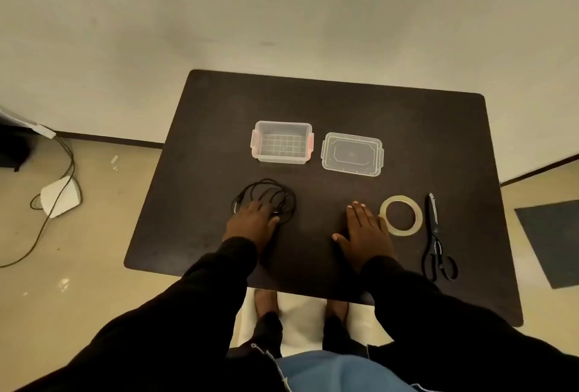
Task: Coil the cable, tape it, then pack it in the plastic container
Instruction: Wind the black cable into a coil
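- On the dark table (pixel 407 140), the loose black cable (pixel 266 195) lies under the left hand (pixel 250 222), whose fingers rest on the tangle; whether they grip it I cannot tell.
- Right hand (pixel 365 231) lies flat, holding nothing, touching the tape roll (pixel 401 215).
- Beyond both hands, the plastic container (pixel 282 142) stands open with nothing inside, its lid (pixel 351 154) just beside it.

i can't read any words or numbers here. nothing on my table (pixel 407 140) has a label i can make out. the picture is too dim and small for that.
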